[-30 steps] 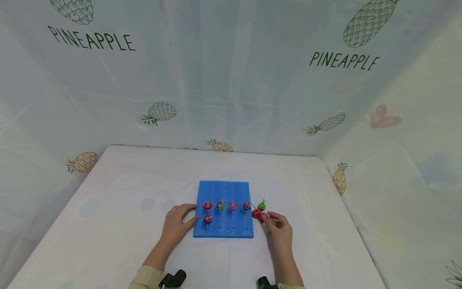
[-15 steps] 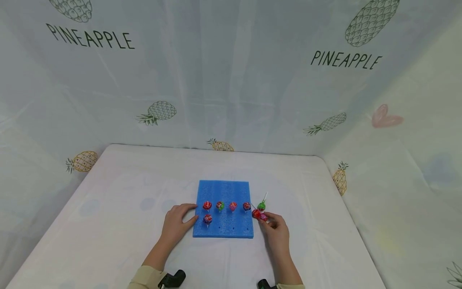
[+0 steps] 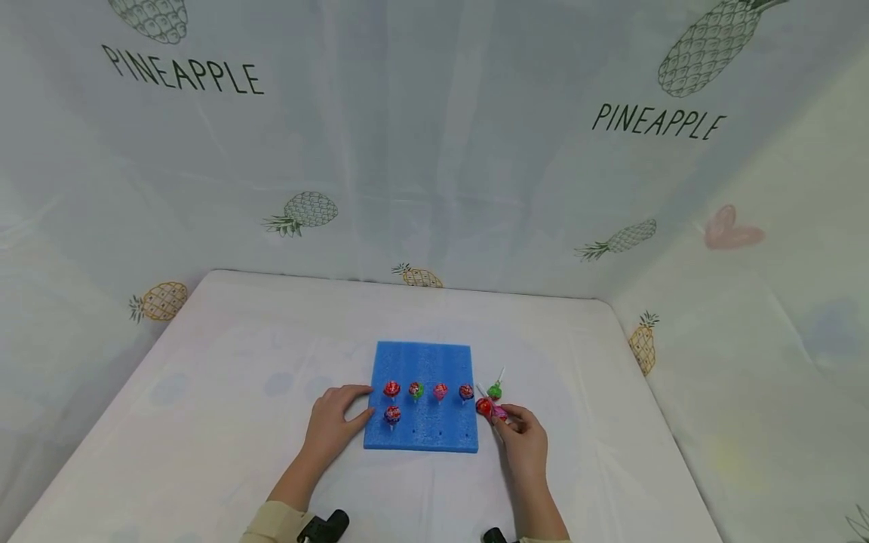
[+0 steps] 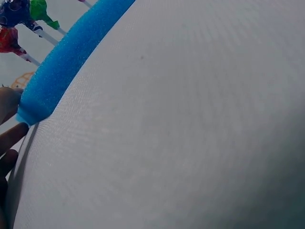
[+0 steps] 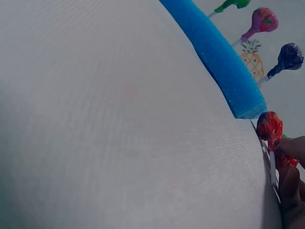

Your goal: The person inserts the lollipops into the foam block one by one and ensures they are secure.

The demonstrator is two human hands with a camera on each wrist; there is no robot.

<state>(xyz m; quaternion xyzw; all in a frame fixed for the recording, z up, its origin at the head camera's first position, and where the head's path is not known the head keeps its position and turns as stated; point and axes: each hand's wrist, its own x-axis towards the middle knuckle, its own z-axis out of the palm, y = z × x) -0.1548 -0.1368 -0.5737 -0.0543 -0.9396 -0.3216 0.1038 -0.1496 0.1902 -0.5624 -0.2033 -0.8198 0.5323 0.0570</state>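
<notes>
The left hand (image 3: 334,417), thumb and fingers apart, touches the blue board (image 3: 424,439) at lower centre; the right hand (image 3: 528,445) pinches a pink lollipop (image 3: 498,412) beside it. Wrist views add the board's thick side. A red lollipop (image 3: 483,407) lies between, a green lollipop (image 3: 495,391) just above. The backdrop (image 3: 434,151) reads "PINEAPPLE", upper left and right.
</notes>
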